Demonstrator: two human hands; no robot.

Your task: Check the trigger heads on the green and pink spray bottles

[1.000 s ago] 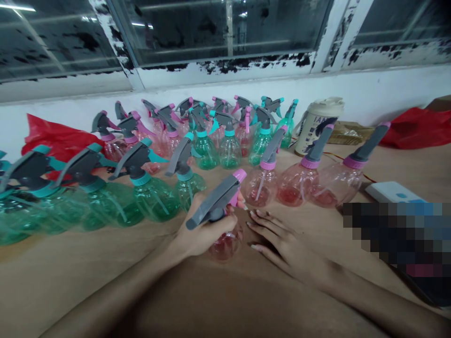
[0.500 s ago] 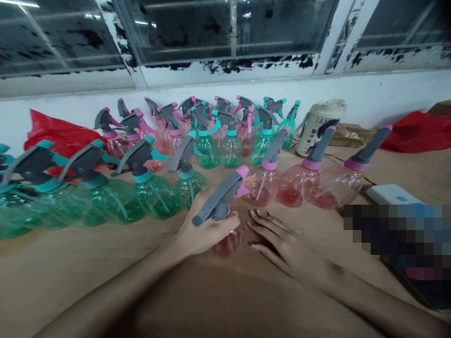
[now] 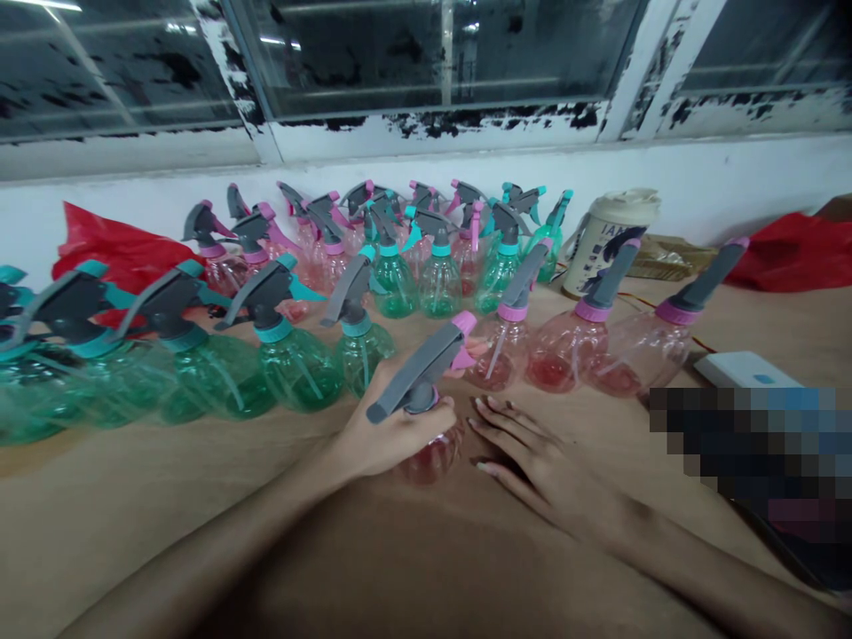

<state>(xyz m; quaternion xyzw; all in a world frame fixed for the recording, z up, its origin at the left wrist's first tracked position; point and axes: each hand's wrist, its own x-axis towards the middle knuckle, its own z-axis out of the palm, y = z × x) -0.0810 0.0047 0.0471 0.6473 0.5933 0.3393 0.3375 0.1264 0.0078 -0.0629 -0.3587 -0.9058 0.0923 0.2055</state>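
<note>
My left hand (image 3: pixel 390 422) is wrapped round the neck of a pink spray bottle (image 3: pixel 429 454) with a grey and pink trigger head. Its fingertips show beside the pink trigger, and the bottle stands on the table. Flat on the tabletop, just right of that bottle, lies my right hand (image 3: pixel 532 457), fingers stretched out and holding nothing. Beyond the hands stand pink spray bottles on the right, the closest being a spray bottle with a pink collar (image 3: pixel 499 355). Green spray bottles line the left, among them one with a teal collar (image 3: pixel 299 368).
More pink and green spray bottles (image 3: pixel 439 280) crowd the back by the wall. A printed cup (image 3: pixel 605 240) stands right of them. Red plastic bags (image 3: pixel 120 253) lie on both sides. A white box (image 3: pixel 745 368) and a blurred-out dark object (image 3: pixel 765 470) sit at right.
The fingertips of my left hand now show beside the pink trigger, where they were hidden. The bottle and my right hand stay in place; the view has shifted slightly.
</note>
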